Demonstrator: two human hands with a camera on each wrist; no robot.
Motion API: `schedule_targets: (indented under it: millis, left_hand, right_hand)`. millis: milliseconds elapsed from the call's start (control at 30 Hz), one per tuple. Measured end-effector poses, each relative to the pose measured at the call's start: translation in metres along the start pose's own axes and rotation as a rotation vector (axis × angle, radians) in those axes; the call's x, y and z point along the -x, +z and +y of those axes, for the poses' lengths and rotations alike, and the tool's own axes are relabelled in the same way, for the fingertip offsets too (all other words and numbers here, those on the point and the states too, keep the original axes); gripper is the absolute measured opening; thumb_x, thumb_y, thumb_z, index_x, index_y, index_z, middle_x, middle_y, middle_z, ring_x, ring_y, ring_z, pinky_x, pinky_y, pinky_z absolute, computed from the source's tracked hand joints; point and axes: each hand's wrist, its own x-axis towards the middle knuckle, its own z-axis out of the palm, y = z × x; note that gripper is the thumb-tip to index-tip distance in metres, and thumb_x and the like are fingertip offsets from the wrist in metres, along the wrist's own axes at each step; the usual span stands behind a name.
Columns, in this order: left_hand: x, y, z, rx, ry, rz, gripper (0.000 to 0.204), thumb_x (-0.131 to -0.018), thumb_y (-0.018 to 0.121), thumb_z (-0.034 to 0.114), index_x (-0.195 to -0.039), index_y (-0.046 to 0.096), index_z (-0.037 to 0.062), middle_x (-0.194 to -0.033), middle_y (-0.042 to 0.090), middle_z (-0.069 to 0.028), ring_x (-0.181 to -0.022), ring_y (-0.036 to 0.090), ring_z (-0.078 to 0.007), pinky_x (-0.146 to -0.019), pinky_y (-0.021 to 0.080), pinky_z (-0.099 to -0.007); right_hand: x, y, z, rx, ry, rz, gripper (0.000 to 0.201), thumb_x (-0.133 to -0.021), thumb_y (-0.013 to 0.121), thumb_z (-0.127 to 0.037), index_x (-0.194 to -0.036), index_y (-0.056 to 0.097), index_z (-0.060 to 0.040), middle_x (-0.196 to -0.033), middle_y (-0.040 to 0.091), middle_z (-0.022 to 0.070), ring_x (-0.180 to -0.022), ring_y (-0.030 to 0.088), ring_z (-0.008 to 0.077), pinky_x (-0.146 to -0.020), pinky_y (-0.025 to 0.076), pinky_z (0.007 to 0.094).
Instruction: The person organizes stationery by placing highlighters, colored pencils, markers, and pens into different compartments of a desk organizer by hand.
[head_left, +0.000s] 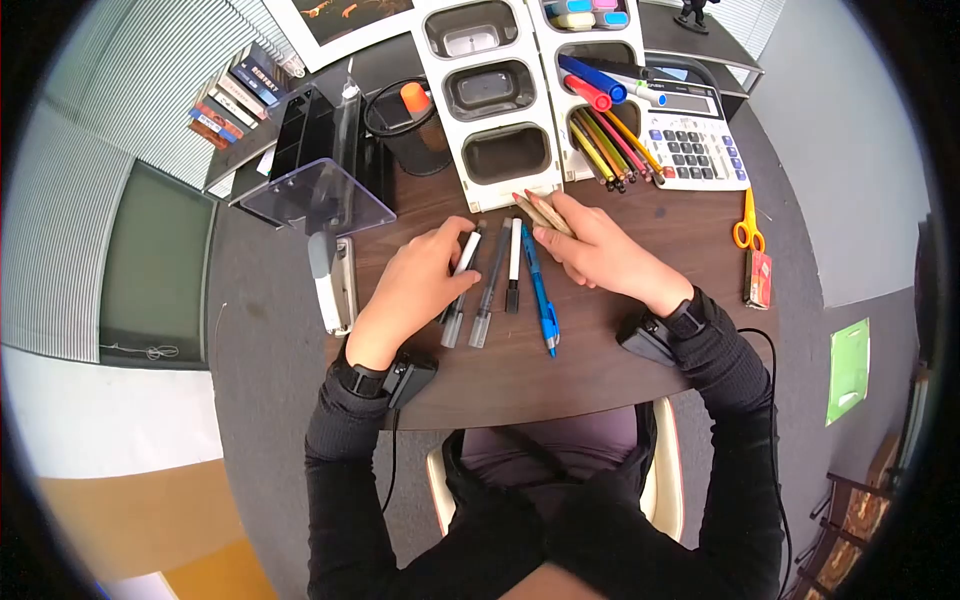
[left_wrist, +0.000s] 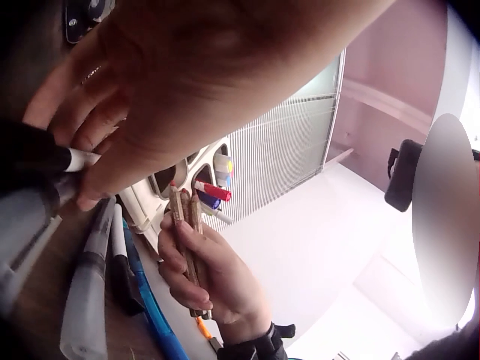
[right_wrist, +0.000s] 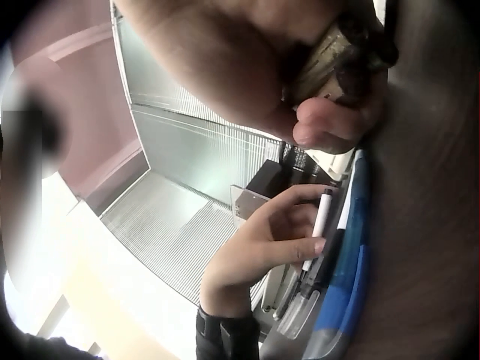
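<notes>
My left hand [head_left: 410, 275] pinches a white marker with a black cap [head_left: 467, 253] between thumb and fingers, close over the desk. Beside and partly under it lie grey translucent pens [head_left: 489, 290]. Another white marker with a black cap [head_left: 514, 255] and a blue pen [head_left: 540, 288] lie to their right. My right hand [head_left: 605, 250] grips several short wooden pencils [left_wrist: 191, 251], red tips pointing away from me. Those tips are right at the front edge of the white organizer [head_left: 487, 199]. Its left column has empty compartments.
In the organizer's right column stand coloured pencils [head_left: 612, 145], thick pens [head_left: 600, 82] and highlighters [head_left: 590, 18]. A calculator [head_left: 690, 150], orange scissors [head_left: 748, 230] and a red box [head_left: 759, 278] lie right. Leftward are a stapler [head_left: 335, 285] and a black mesh pen cup [head_left: 425, 148].
</notes>
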Motion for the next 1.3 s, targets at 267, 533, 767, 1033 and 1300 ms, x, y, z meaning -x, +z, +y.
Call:
schedule_targets:
  millis: [267,533,767,1033,1300]
  left_hand:
    - [-0.004,0.007,0.008,0.016,0.157,0.207,0.024,-0.087,0.065,0.010,-0.108,0.057,0.0014,-0.079,0.061,-0.0149,-0.066,0.060,-0.0293,-0.060,0.046,-0.0356]
    - [0.007,0.030,0.033,-0.280,0.086,0.088,0.032,-0.083,0.068,0.030,-0.097,0.056,0.0028,-0.088,0.061,-0.0155,-0.079,0.062,-0.0407,-0.065,0.050,-0.0465]
    - [0.002,0.020,0.033,-0.185,0.038,0.132,0.022,-0.079,0.063,0.018,-0.092,0.056,0.0014,-0.084,0.058,-0.0179,-0.076,0.061,-0.0402,-0.064,0.047,-0.0456]
    - [0.005,0.002,0.009,-0.026,-0.013,0.156,0.015,-0.089,0.048,0.008,-0.100,0.045,-0.0005,-0.085,0.059,-0.0288,-0.085,0.056,-0.0487,-0.071,0.043,-0.0508]
    - [0.011,-0.007,0.032,-0.248,-0.162,0.023,0.034,-0.087,0.064,0.033,-0.092,0.052,0.0012,-0.073,0.063,-0.0214,-0.076,0.062,-0.0432,-0.065,0.046,-0.0504]
  right_hand:
    - [-0.003,0.005,0.002,0.007,-0.012,0.042,0.020,-0.095,0.056,-0.019,-0.105,0.052,-0.0021,-0.059,0.051,0.0042,-0.046,0.048,0.0114,-0.043,0.038,0.0290]
    - [-0.005,0.004,0.005,-0.163,-0.066,0.085,0.017,-0.094,0.057,-0.016,-0.104,0.054,-0.0030,-0.060,0.052,0.0010,-0.047,0.045,0.0079,-0.043,0.035,0.0263]
    - [-0.003,0.005,0.001,-0.253,-0.061,0.051,0.018,-0.095,0.054,-0.016,-0.106,0.055,-0.0017,-0.065,0.051,-0.0013,-0.049,0.043,0.0053,-0.043,0.034,0.0234]
    - [-0.005,0.001,0.006,-0.374,-0.059,0.013,0.018,-0.097,0.051,-0.015,-0.109,0.053,-0.0017,-0.063,0.047,-0.0025,-0.046,0.038,0.0039,-0.041,0.029,0.0214]
    - [-0.006,0.000,0.015,-0.453,0.056,-0.057,0.028,-0.094,0.048,-0.011,-0.120,0.050,-0.0025,-0.068,0.042,-0.0041,-0.049,0.036,0.0044,-0.042,0.030,0.0216]
